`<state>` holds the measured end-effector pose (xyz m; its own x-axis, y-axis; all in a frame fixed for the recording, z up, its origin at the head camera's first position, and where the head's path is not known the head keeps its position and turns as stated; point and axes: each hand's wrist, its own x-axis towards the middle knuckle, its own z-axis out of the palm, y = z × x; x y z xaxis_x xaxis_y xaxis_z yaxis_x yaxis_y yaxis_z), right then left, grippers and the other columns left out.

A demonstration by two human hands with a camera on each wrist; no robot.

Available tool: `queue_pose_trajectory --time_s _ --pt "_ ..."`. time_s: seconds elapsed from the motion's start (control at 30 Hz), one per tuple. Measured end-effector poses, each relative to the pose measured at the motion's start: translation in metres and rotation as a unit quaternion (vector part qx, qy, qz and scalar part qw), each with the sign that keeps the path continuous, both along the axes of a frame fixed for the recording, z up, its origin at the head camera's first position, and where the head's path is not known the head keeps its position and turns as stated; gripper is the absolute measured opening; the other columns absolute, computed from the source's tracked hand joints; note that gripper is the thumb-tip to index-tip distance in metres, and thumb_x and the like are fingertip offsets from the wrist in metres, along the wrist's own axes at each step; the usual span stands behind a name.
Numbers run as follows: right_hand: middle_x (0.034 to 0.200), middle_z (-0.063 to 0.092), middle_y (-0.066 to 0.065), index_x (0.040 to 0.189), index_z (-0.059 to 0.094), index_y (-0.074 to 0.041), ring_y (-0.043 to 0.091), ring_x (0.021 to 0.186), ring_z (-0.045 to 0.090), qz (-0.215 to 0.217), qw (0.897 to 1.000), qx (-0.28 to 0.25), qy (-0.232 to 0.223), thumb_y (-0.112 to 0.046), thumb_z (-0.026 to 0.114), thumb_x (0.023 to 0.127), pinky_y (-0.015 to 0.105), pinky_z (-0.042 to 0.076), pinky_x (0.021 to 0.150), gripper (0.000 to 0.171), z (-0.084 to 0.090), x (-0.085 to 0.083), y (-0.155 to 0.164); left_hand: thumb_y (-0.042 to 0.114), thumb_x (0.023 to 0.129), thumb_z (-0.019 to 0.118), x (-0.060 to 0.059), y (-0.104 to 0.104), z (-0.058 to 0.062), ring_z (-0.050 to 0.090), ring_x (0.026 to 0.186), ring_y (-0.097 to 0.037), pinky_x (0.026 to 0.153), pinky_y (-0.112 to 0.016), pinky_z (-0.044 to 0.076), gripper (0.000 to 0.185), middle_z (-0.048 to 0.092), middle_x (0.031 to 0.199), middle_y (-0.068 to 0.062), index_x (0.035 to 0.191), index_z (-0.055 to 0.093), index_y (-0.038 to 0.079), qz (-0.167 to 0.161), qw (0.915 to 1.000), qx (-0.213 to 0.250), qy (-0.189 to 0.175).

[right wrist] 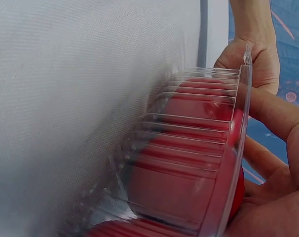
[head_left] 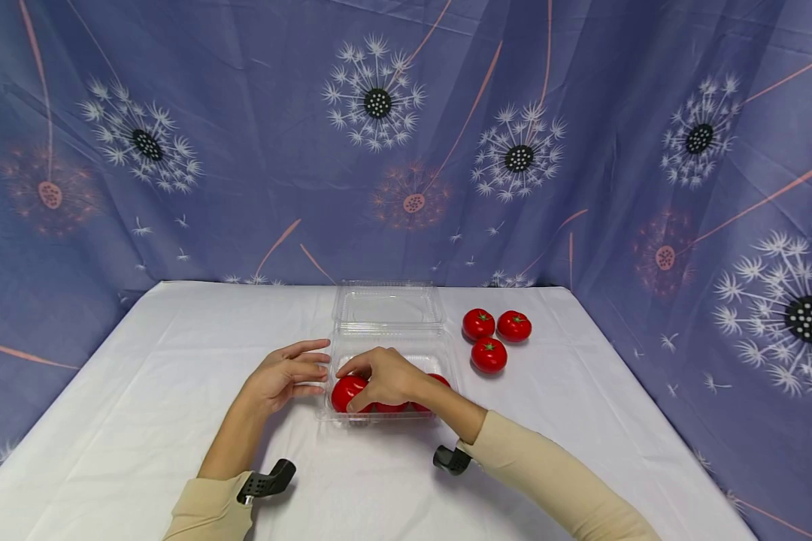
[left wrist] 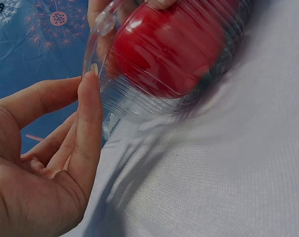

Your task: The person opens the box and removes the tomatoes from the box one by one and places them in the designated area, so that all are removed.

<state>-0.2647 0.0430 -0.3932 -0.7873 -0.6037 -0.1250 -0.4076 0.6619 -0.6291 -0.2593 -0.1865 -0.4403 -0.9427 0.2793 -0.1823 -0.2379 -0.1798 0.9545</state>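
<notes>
A clear plastic clamshell box [head_left: 387, 342] stands open on the white table, its lid [head_left: 387, 304] folded back. Red tomatoes lie in its near half. My right hand [head_left: 379, 377] reaches into the box with fingers curled over the left tomato [head_left: 347, 391], which shows through the ribbed wall [right wrist: 189, 163] in the right wrist view. My left hand [head_left: 291, 373] rests beside the box's left wall with fingers straight, fingertips [left wrist: 90, 74] touching the plastic [left wrist: 139, 98]. Three more tomatoes [head_left: 489, 336] sit on the table to the right of the box.
The table is covered by a white cloth [head_left: 142, 391]. A blue dandelion-print curtain [head_left: 406, 135] hangs behind and at both sides. Black wrist camera mounts [head_left: 267, 481] sit on both sleeves.
</notes>
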Motion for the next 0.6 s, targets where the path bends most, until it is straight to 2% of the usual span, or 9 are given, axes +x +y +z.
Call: queue_pose_trajectory --time_s 0.6 --pt "0.113 0.075 -0.01 0.12 0.076 -0.024 0.007 0.1 0.066 -0.008 1.0 -0.013 -0.006 -0.022 0.091 0.073 0.022 0.054 0.084 0.049 -0.0002 -0.0015 0.0015 -0.001 0.09 0.065 -0.0001 -0.0007 -0.0003 0.07 0.086 -0.015 0.073 -0.03 0.063 0.067 0.065 0.123 -0.009 0.152 0.041 -0.001 0.001 1.0 -0.001 -0.002"
